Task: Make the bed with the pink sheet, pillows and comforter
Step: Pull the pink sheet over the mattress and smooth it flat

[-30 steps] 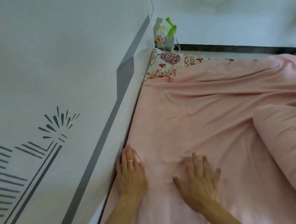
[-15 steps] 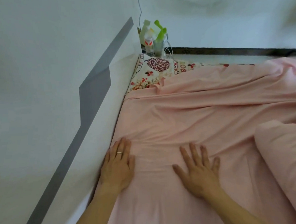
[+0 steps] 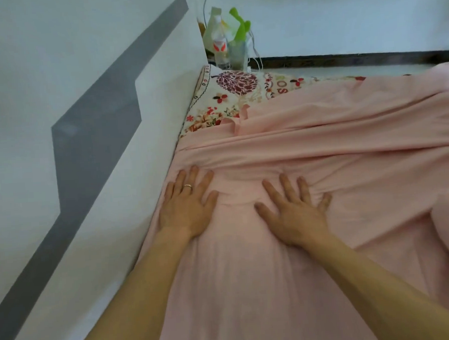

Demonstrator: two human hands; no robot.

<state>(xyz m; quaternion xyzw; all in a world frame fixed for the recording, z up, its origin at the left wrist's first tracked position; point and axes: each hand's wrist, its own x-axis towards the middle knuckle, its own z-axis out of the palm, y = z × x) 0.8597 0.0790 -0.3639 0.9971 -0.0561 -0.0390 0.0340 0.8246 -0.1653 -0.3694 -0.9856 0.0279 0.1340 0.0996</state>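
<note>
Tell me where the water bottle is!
In the head view, the water bottle stands in the far left corner, past the floral bedding, beside a green plastic item.

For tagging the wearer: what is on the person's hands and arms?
Both forearms are bare, no sleeves in view. The left hand wears a plain metal ring; the right hand wears nothing. No gloves or watch show.

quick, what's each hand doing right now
left hand: open, pressed flat on the pink sheet
right hand: open, flat on the sheet
</note>
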